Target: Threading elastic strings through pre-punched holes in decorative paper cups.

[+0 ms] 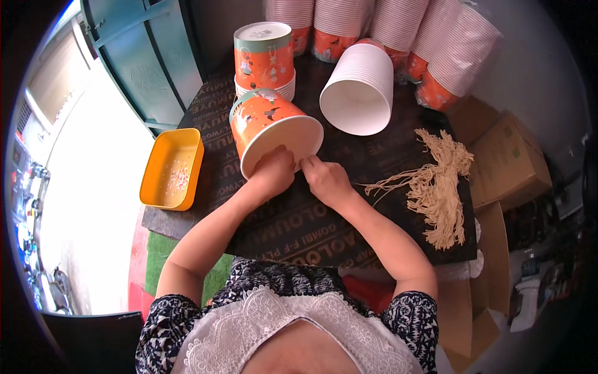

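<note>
Hands meet at the rim of an orange printed paper bucket [269, 128] lying on its side on the dark board [293, 224], mouth toward the person, base pointing away; left hand [273, 171] curled inside the rim, right hand [325, 179] pinching at its edge.

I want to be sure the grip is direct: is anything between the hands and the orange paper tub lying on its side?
Nothing visible. The left hand rests right on the rim of the orange tub, and the right hand is at the rim beside it. The bundle of strings lies off to the right, apart.
</note>
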### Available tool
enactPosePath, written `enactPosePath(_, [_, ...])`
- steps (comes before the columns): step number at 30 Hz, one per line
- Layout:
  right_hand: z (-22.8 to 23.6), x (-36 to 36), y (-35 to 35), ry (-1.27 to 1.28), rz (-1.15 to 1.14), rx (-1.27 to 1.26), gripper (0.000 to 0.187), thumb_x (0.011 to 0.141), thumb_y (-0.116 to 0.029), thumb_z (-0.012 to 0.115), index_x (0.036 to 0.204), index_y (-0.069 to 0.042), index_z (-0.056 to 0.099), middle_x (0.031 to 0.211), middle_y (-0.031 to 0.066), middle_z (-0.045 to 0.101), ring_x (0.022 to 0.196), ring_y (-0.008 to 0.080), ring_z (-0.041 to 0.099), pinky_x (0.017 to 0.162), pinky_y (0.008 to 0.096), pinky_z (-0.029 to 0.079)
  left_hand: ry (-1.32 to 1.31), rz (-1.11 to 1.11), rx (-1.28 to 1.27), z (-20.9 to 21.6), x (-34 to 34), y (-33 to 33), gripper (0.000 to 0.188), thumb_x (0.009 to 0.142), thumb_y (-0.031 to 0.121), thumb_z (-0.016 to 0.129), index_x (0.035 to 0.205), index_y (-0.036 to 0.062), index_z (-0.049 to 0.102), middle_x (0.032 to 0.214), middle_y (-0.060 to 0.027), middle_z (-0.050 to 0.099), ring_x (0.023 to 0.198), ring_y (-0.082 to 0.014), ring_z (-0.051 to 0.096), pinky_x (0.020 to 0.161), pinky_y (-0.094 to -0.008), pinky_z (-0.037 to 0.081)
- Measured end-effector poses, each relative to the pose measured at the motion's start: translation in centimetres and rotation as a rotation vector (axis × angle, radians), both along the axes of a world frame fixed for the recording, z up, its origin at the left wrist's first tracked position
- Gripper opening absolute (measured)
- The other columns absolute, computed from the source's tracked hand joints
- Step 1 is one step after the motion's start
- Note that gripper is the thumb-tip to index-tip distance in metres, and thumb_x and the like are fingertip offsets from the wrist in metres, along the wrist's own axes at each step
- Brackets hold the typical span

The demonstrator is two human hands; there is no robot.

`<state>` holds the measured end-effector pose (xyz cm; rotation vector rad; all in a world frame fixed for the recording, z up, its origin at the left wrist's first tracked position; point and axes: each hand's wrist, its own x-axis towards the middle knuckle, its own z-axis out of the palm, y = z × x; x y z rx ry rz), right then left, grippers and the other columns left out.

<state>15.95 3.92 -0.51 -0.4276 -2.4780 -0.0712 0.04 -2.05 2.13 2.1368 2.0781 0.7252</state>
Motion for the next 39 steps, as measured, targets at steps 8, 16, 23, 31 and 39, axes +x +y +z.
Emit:
enactPosePath(8, [-0.2,-0.6,-0.1,0.124,-0.101,-0.204,0.013,0.080,-0.001,0.058,0.092,-0.003,0.054,0.078,0.0159,0.061,0.066,0.0364,0.063,0.054,0.0438,0.052,-0.612,0.046,-0.034,-0.3,-0.4,0.8,0.022,0.080,0.017,0.061,0.074,-0.0035,0.064,0.067,-0.0114,0.063,0.063,-0.0186,0.058,0.059,-0.0338,0.045])
enactPosePath(16, [-0.1,-0.5,0.6,0.152,-0.101,-0.310,0.015,0.079,-0.001,0.061,0.091,-0.002,0.053,0.081,0.0177,0.061,0.071,0.0399,0.062,0.057,0.0471,0.051,-1.008,0.130,-0.181,0.6,0.3,2.0,0.010,0.079,0.009,0.060,0.079,-0.0010,0.063,0.069,-0.0060,0.060,0.060,-0.0136,0.055,0.053,-0.0280,0.042])
enactPosePath(23, [-0.1,-0.3,1.2,0.172,-0.110,-0.374,0.016,0.079,-0.002,0.062,0.093,-0.003,0.054,0.084,0.0170,0.062,0.075,0.0404,0.062,0.060,0.0479,0.051,-1.250,0.087,-0.259,0.6,-0.2,2.5,0.013,0.083,0.007,0.057,0.070,0.0036,0.056,0.058,-0.0018,0.050,0.047,-0.0094,0.042,0.040,-0.0255,0.028])
enactPosePath(31, [0.3,-0.1,1.0,0.165,-0.159,-0.360,0.010,0.083,-0.005,0.059,0.091,-0.002,0.055,0.084,0.0189,0.062,0.072,0.0395,0.063,0.059,0.0465,0.052,-0.937,0.179,-0.267,0.9,0.6,2.5,0.023,0.087,0.018,0.058,0.075,-0.0019,0.060,0.058,-0.0054,0.056,0.045,-0.0131,0.050,0.042,-0.0263,0.039])
enactPosePath(39, [0.8,-0.5,-2.7,0.102,-0.087,-0.401,0.007,0.082,-0.008,0.060,0.081,-0.002,0.057,0.078,0.0147,0.060,0.069,0.0362,0.061,0.058,0.0444,0.049,-1.027,0.116,-0.218,-0.2,0.1,2.4,0.020,0.086,0.015,0.057,0.076,-0.0024,0.060,0.060,-0.0071,0.057,0.046,-0.0140,0.052,0.043,-0.0267,0.042])
